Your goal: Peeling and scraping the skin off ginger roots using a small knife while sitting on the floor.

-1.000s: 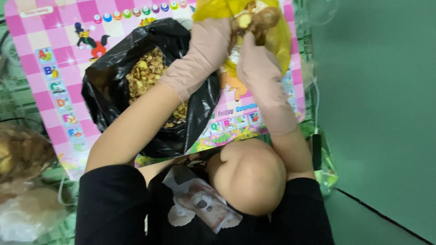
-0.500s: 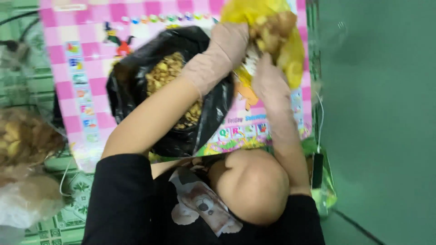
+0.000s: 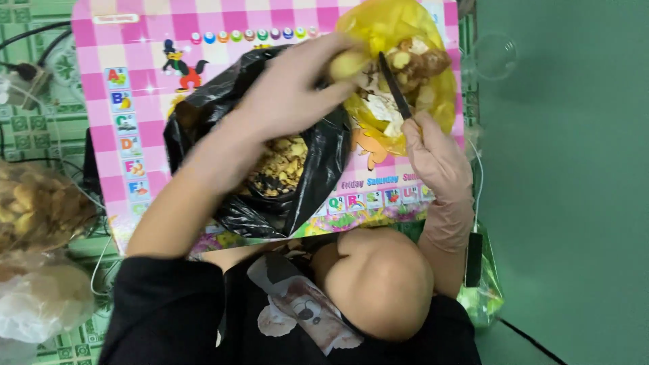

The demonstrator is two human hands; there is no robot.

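- Since the earlier frames, both hands are sitting lower in the head view and the yellow bag [image 3: 399,67] is showing more of its mouth — the knife [image 3: 394,84] is now plainly visible where it was hidden among the contents.
- Left hand [image 3: 291,94], gloved, is reaching across the black bag [image 3: 263,149] toward the yellow bag; its fingers are curling closed around a pale yellowish root piece [image 3: 348,64], gripping it at the bag's near edge.
- Right hand [image 3: 436,155], also gloved, is clamping shut on the knife handle; the dark blade is running up and to the left, its tip pointing at the root piece.
- Key relation — the root piece is lying just left of the blade tip, close to touching; whether they are in contact cannot be told. The left hand is the one on the piece, the right is below and to the right of it.
- Black bag is lying open on the pink checked mat [image 3: 128,81], holding brownish cut scraps; it is sitting under the left forearm.
- Yellow bag is holding further knobbly brown roots and pale peelings, resting on the mat's right part.
- Clear bags of similar roots [image 3: 37,209] are lying well apart at the left edge.
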